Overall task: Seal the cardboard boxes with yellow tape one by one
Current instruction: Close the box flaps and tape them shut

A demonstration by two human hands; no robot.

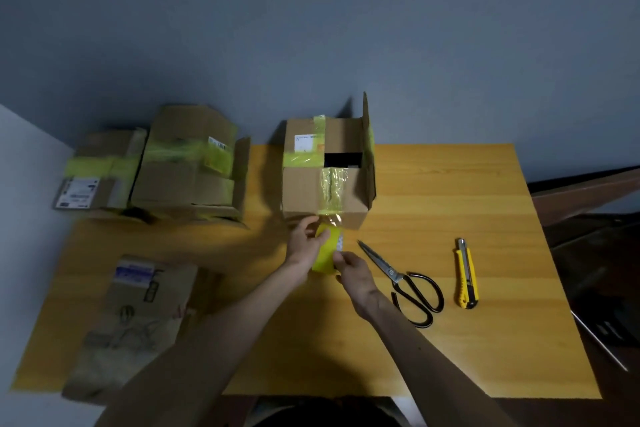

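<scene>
A cardboard box (301, 191) stands at the back middle of the wooden table (450, 218), one flap upright on its right and a dark gap in its top. A strip of yellow tape (331, 191) runs down its top and over the near edge to the yellow tape roll (327, 251). My left hand (304, 246) grips the roll from the left, just in front of the box. My right hand (353, 270) holds the roll's near right side.
Scissors (398, 276) lie right of my hands, with a yellow utility knife (465, 274) further right. Two taped boxes (183, 163) (100, 170) stand at the back left. A flat cardboard box (131, 322) lies at the near left.
</scene>
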